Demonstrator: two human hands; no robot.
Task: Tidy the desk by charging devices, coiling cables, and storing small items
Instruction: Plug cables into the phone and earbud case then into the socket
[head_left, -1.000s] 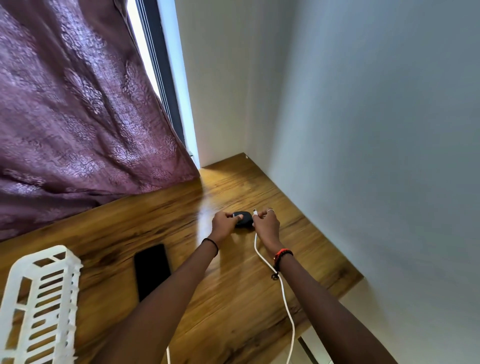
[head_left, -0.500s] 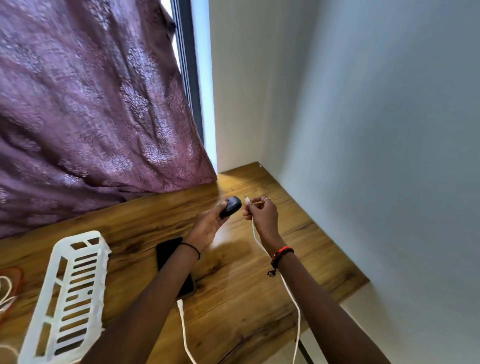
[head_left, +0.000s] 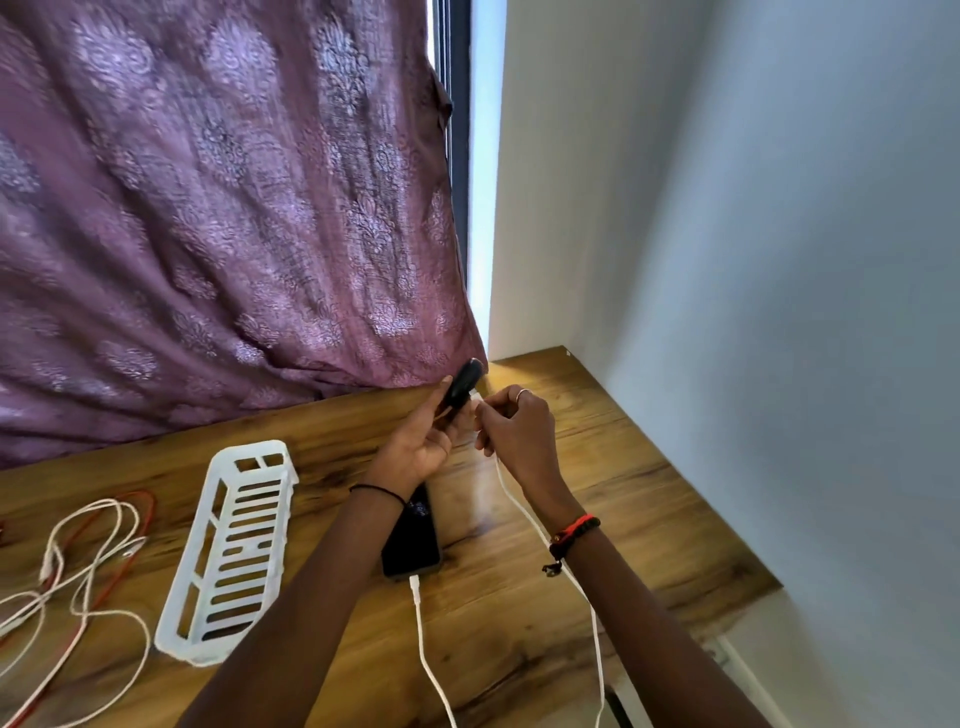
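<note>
Black oval device (head_left: 464, 385): gripped between thumb and fingers of left hand (head_left: 415, 447), raised above and beyond phone (head_left: 415, 540). White cable (head_left: 514, 501): end pinched in curled fingers of right hand (head_left: 519, 436) (ring visible), likewise beyond phone.

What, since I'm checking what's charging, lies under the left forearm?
A black phone lies flat on the desk, a white cable plugged into its near end. The left forearm hides much of its left side.

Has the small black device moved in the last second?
Yes: the left hand has lifted the black device off the wooden desk, where it lay before.
</note>
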